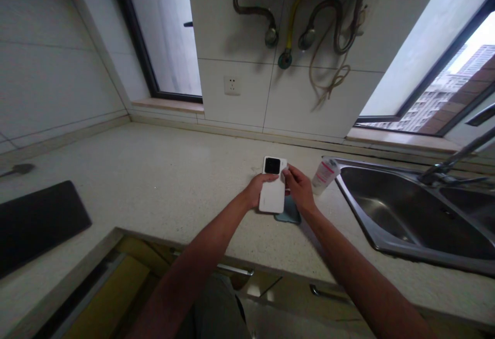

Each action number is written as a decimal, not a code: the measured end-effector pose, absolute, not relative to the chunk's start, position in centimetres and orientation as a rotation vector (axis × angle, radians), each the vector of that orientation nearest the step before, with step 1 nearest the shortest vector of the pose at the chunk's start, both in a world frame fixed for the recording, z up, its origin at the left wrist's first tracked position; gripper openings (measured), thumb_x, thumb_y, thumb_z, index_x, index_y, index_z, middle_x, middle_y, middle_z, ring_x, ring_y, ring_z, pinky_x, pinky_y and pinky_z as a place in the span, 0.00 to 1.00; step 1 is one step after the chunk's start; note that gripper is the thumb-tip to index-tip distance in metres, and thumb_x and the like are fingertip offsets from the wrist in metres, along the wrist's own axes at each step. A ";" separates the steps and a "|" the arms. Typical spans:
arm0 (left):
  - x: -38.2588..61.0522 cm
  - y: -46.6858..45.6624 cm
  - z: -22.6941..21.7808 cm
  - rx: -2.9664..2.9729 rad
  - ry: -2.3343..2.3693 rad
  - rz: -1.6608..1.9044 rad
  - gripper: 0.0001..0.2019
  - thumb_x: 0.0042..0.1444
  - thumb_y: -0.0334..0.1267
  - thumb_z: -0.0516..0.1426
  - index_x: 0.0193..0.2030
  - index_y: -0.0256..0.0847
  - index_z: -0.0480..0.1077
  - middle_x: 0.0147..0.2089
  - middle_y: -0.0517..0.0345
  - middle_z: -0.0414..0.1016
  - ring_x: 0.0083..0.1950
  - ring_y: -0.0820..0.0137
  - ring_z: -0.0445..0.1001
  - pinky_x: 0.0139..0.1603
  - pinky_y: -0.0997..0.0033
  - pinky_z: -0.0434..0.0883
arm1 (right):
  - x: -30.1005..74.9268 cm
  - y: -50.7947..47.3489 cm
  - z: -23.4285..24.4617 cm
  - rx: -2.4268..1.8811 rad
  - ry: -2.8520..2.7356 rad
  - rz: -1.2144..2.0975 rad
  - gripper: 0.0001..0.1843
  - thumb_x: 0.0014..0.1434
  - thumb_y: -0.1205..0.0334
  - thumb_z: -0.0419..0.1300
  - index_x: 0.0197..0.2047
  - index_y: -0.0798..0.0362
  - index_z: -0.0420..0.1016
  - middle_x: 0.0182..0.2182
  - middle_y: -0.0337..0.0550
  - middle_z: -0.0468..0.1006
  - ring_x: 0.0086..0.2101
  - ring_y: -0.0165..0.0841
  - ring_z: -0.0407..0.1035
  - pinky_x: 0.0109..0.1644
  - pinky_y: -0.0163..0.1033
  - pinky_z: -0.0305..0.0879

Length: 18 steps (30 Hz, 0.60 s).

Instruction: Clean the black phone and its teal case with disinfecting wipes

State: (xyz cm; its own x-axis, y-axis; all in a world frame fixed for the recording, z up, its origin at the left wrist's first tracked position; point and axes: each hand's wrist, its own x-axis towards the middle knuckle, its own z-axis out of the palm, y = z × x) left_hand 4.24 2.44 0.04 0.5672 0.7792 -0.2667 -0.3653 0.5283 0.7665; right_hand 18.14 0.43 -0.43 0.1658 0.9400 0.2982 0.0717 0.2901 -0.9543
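Note:
A white phone (273, 190) with a dark square camera block lies back-up over the speckled countertop (166, 184). My left hand (256, 188) grips its left edge, fingers curled over it. My right hand (298, 188) pinches the phone's upper right edge with thumb and fingers. Under the phone and my right hand a teal flat thing (289, 214) shows, perhaps a case; I cannot make it out fully.
A white tube with a pink label (324, 174) lies beside the steel sink (410, 215), with a faucet (452, 166) at right. A black cooktop (34, 223) sits at left. A wall socket (232, 85) and hoses (305, 19) hang on the back wall.

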 end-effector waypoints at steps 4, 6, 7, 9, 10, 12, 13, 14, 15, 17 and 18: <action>4.5 2.7 -0.4 0.744 0.646 0.903 0.10 0.47 0.40 0.64 0.32 0.35 0.72 0.24 0.55 0.74 0.23 0.70 0.71 0.27 0.70 0.68 | 17.9 0.1 -0.3 -1.089 -1.311 0.711 0.28 0.57 0.46 0.62 0.56 0.52 0.78 0.42 0.42 0.83 0.35 0.35 0.74 0.35 0.37 0.70; 4.5 2.7 -0.5 0.765 0.640 0.964 0.12 0.44 0.39 0.66 0.33 0.35 0.72 0.25 0.56 0.75 0.23 0.69 0.71 0.27 0.70 0.68 | 17.8 0.0 -0.4 -1.083 -1.319 0.665 0.26 0.58 0.47 0.62 0.56 0.50 0.78 0.49 0.44 0.82 0.44 0.39 0.75 0.43 0.41 0.72; 4.5 2.8 -0.6 0.764 0.634 0.980 0.13 0.43 0.38 0.67 0.34 0.35 0.73 0.25 0.55 0.75 0.24 0.69 0.72 0.28 0.69 0.68 | 17.7 0.0 -0.5 -1.086 -1.318 0.654 0.25 0.58 0.48 0.62 0.56 0.49 0.78 0.51 0.44 0.81 0.47 0.40 0.75 0.46 0.43 0.72; 4.4 2.9 -0.6 0.740 0.622 0.996 0.15 0.42 0.37 0.68 0.36 0.35 0.73 0.27 0.54 0.77 0.25 0.67 0.73 0.29 0.68 0.69 | 17.6 0.0 -0.8 -1.105 -1.321 0.651 0.25 0.57 0.48 0.63 0.56 0.47 0.78 0.53 0.43 0.80 0.49 0.41 0.74 0.50 0.45 0.71; 4.3 3.0 -0.6 0.718 0.620 0.996 0.15 0.42 0.38 0.68 0.36 0.34 0.73 0.27 0.53 0.77 0.25 0.67 0.73 0.30 0.67 0.69 | 17.6 0.0 -1.0 -1.117 -1.328 0.655 0.25 0.57 0.49 0.64 0.57 0.47 0.77 0.53 0.43 0.80 0.49 0.41 0.75 0.50 0.46 0.71; 4.3 3.2 -0.6 0.661 0.626 0.997 0.14 0.45 0.39 0.67 0.36 0.34 0.74 0.27 0.52 0.77 0.24 0.67 0.73 0.30 0.67 0.70 | 17.5 -0.1 -1.3 -1.138 -1.353 0.658 0.26 0.57 0.50 0.64 0.58 0.46 0.76 0.53 0.43 0.80 0.47 0.41 0.76 0.50 0.46 0.72; 4.3 3.3 -0.7 0.635 0.629 1.002 0.13 0.47 0.40 0.67 0.37 0.34 0.74 0.26 0.53 0.77 0.24 0.67 0.73 0.30 0.66 0.70 | 17.5 -0.1 -1.5 -1.148 -1.368 0.653 0.25 0.57 0.50 0.64 0.58 0.46 0.76 0.53 0.44 0.80 0.47 0.41 0.76 0.50 0.46 0.72; 4.3 3.5 -0.7 0.613 0.630 1.011 0.13 0.49 0.41 0.66 0.37 0.34 0.74 0.26 0.52 0.77 0.24 0.67 0.73 0.30 0.66 0.71 | 17.4 -0.1 -1.6 -1.158 -1.383 0.647 0.25 0.58 0.50 0.64 0.58 0.46 0.76 0.52 0.44 0.81 0.46 0.41 0.77 0.50 0.47 0.72; 4.2 3.6 -0.7 0.595 0.626 1.024 0.14 0.51 0.43 0.66 0.38 0.34 0.74 0.27 0.52 0.77 0.25 0.66 0.74 0.31 0.66 0.71 | 17.4 -0.2 -1.7 -1.169 -1.392 0.640 0.25 0.58 0.51 0.64 0.58 0.46 0.77 0.51 0.44 0.81 0.44 0.40 0.77 0.49 0.47 0.72; 4.1 3.8 -0.7 0.566 0.607 1.057 0.15 0.52 0.45 0.66 0.39 0.35 0.74 0.28 0.52 0.77 0.28 0.65 0.76 0.34 0.65 0.73 | 17.3 -0.3 -1.7 -1.180 -1.409 0.643 0.24 0.57 0.50 0.64 0.57 0.46 0.78 0.48 0.45 0.83 0.39 0.40 0.77 0.47 0.47 0.72; 3.9 4.0 -0.7 0.549 0.600 1.073 0.15 0.53 0.46 0.66 0.39 0.35 0.73 0.29 0.51 0.77 0.30 0.64 0.77 0.36 0.64 0.74 | 17.2 -0.4 -1.7 -1.175 -1.417 0.654 0.24 0.57 0.50 0.64 0.56 0.46 0.78 0.46 0.44 0.84 0.38 0.40 0.77 0.46 0.48 0.73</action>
